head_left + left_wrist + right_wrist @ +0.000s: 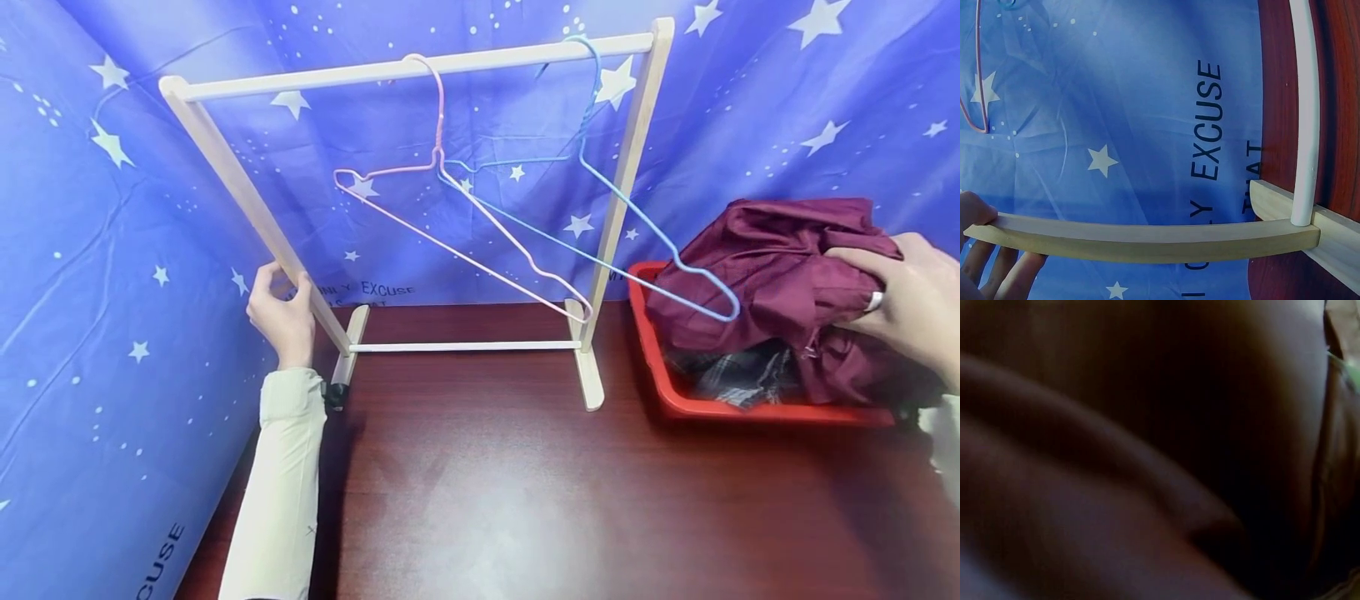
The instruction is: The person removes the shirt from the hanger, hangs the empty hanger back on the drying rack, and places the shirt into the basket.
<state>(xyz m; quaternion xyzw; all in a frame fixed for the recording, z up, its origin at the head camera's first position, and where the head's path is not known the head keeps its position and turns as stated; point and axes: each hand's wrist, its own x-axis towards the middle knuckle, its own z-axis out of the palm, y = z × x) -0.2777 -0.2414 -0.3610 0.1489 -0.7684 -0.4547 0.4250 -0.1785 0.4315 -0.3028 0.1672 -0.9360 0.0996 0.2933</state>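
A small wooden clothes rack (420, 71) stands on the table. My left hand (283, 312) grips its left post, with the thumb on one side and the fingers (1019, 275) on the other in the left wrist view. From the top bar hang a pink hanger (480, 268) and, to its right, a blue hanger (637, 218), both bare. At the right my right hand (911, 296) holds a bunched maroon garment (772, 267) over a red basket (667, 392). Dark, blurred cloth (1085, 519) fills most of the right wrist view.
A dark plaid cloth (750, 375) lies in the basket under the maroon garment. Behind and to the left hangs a blue curtain (150, 333) with white stars. The dark red wooden table (487, 483) spreads in front of the rack.
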